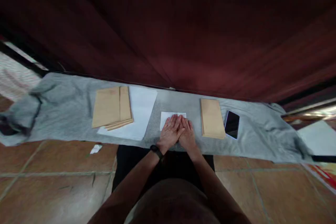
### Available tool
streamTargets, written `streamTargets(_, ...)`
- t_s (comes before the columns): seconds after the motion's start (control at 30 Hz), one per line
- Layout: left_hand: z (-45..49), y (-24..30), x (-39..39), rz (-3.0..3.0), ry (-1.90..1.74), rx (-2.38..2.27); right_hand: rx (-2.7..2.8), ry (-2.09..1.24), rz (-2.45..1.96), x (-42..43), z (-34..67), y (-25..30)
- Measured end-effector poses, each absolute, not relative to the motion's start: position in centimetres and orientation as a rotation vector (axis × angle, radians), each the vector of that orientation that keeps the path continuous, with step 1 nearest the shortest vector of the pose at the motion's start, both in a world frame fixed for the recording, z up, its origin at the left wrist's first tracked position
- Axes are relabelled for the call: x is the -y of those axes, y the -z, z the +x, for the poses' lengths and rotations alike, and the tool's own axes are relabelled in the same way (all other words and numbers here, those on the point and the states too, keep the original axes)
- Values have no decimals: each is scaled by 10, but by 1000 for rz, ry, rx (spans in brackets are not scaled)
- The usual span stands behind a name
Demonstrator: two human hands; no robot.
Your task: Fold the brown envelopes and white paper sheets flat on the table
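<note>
A small white sheet of paper (164,116) lies on the grey cloth in front of me. My left hand (169,132) is flat on it, fingers stretched forward, with a dark band on the wrist. Close beside it, my right hand (187,133) also presses down flat, fingers extended, and the two hands touch or overlap at the thumbs. Neither hand grips anything. Most of the paper's near part is hidden under the hands.
Brown envelopes (106,107) rest on larger white sheets (143,108) at left. To the right are a stack of brown envelopes (212,118) and a phone (232,124). The grey cloth (70,112) covers a narrow bench. A dark red curtain (168,35) hangs behind; a paper scrap (96,148) lies on the tiles.
</note>
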State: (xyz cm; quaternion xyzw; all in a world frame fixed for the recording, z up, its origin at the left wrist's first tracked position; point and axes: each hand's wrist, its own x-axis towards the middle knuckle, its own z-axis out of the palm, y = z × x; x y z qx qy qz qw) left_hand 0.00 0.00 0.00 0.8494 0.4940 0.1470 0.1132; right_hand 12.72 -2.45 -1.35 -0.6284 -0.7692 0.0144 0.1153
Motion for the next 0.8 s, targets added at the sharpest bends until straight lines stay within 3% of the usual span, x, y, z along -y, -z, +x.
streamTargets(0.8,-26,4,-9,2502,-277,-1675,2008,-40,-1949,20,164,18)
